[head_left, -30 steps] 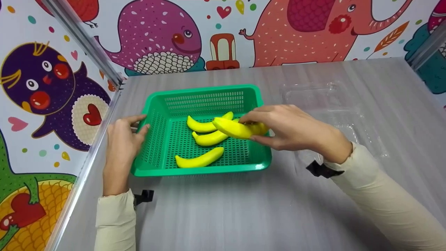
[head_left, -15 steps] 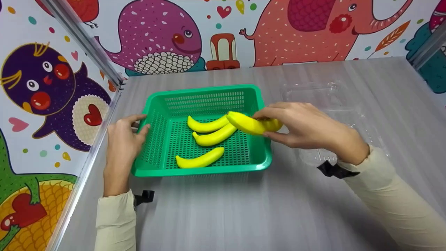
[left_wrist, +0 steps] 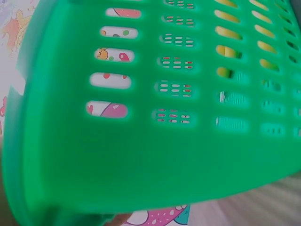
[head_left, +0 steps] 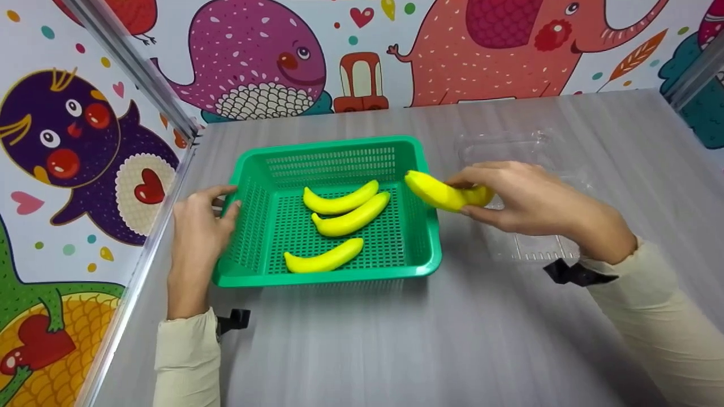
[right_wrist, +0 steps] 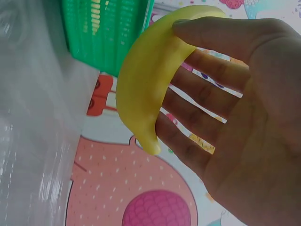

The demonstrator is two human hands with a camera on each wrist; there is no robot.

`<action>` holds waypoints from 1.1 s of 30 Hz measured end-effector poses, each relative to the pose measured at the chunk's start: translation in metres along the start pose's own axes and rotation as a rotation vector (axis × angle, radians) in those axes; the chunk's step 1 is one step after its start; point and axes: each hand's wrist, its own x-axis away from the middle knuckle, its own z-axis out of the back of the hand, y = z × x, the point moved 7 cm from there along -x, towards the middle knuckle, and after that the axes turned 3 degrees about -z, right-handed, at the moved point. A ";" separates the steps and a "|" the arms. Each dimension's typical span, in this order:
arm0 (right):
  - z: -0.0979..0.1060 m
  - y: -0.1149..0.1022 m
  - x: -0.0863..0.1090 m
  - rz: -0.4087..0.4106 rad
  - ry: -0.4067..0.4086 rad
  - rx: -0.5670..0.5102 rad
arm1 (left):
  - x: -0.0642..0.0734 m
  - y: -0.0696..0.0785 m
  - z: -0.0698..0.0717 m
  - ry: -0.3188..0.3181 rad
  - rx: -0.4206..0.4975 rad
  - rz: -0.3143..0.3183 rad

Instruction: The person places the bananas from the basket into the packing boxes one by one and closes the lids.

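So my right hand has a banana pinched between thumb and fingertips. The wrist cam shows the fingers pretty long with gaps between them, and my palm stays clear of the fruit. It's up in the air, dark-tipped end pointing toward my left hand and right by the near-side rim of the basket. My left holds the opposite rim, thumb over the edge, bent only a bit; can't tell how hard it grips.

The green basket sits between my hands. Inside are three more bananas: two side by side, farther out from me, can't say if they touch, and one closer to me.

Under and past my right hand there's a clear plastic box, partly hidden by my arm. Cream sleeves, black straps at both wrists, grey table below. Way past my hands, a cartoon wall with a whale and an elephant.
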 end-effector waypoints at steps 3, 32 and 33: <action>0.004 0.011 0.006 -0.034 -0.005 -0.004 | 0.000 0.001 0.000 -0.005 0.002 0.006; -0.003 0.106 0.054 -0.216 -0.127 0.023 | 0.000 -0.001 0.001 -0.031 -0.013 0.033; -0.004 0.107 0.054 -0.220 -0.130 0.026 | 0.000 -0.002 0.001 -0.031 -0.014 0.034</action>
